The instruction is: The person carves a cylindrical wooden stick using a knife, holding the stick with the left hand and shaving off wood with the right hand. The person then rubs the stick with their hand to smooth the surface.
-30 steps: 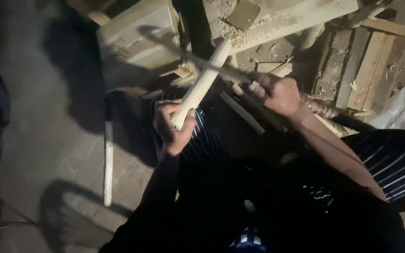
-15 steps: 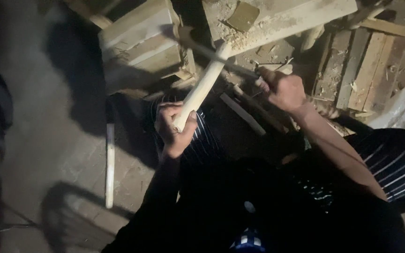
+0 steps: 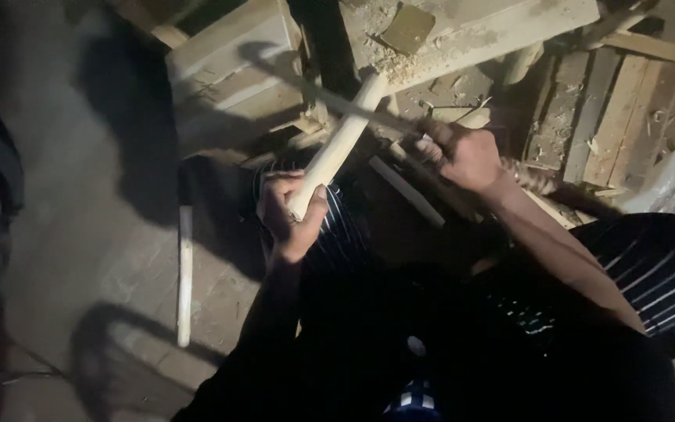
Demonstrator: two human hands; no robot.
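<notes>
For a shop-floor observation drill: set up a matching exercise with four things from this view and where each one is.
Things:
1. left hand
2. right hand
3. pale round stick
4. thin white rod

Places or states:
A. lying on the floor at the left
B. gripping the lower end of the stick
C. slanting up to the dusty wooden block
D. holding a dark blade laid across the stick

Pairs: 1-B, 2-D, 3-C, 4-A

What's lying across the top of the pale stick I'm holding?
A thin dark blade crosses the pale stick, held by the right hand. Its handle is hidden in that grip; the left hand covers the stick's lower end.
</notes>
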